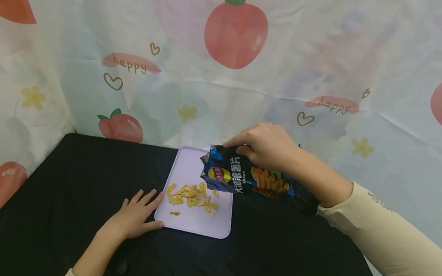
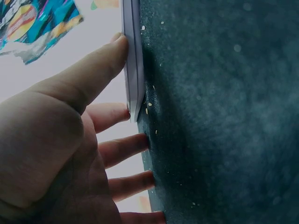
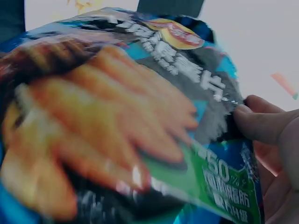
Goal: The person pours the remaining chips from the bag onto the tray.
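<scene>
My right hand [image 1: 268,147] pinches the upper edge of a dark blue chip bag [image 1: 249,174], thumb in front and fingers behind. The bag lies tilted on its side in the air, its torn mouth pointing left over a pale lilac tray [image 1: 199,226]. A loose pile of yellow ridged potato chips [image 1: 190,193] lies on the tray, partly hidden by the bag. With fingers spread, my left hand [image 1: 132,217] rests at the tray's left edge. In the left wrist view its thumb [image 2: 105,63] touches the tray's side. The right wrist view shows the bag's printed front close up.
A black cloth [image 1: 275,248] covers the table, and small pale crumbs [image 2: 149,105] dot it beside the tray. Behind it hangs a light curtain [image 1: 224,95] printed with fruit, hearts and flowers, close to the tray's far edge.
</scene>
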`<state>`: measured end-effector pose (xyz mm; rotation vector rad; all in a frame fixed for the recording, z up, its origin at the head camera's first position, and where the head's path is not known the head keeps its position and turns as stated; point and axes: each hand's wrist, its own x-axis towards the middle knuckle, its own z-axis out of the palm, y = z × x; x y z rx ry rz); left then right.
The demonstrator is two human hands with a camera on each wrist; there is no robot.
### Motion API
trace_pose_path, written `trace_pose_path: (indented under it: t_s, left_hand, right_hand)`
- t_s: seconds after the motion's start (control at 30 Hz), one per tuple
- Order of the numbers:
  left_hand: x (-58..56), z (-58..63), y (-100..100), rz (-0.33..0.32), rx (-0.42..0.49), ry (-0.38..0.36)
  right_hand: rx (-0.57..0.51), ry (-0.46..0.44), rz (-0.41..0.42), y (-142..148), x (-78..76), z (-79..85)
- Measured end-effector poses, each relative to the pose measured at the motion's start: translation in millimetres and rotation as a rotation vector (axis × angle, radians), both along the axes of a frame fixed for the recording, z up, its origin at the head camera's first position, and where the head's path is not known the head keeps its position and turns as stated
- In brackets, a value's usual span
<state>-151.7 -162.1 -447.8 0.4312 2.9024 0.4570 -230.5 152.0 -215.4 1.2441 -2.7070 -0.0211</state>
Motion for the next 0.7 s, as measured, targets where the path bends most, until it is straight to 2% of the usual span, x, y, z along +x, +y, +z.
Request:
trace_pose_path:
  t_s: [0.23,0.47,0.7]
  left_hand:
    - [-1.0,-0.6,0.5,-0.007,0.001,-0.005]
    - [-1.4,-1.4,-0.1,-0.004,-0.006,0.003]
    - [-1.2,-1.4,-0.4,0.003,-0.014,0.0]
  right_hand:
    - [-0.015,-0.007,-0.018,1.3,-0.5,-1.7]
    - [-0.001,-0.014,0.004,0.7,0.3,-2.7]
    - [-0.014,0.022,0.035,-1.2,0.6,-3.6]
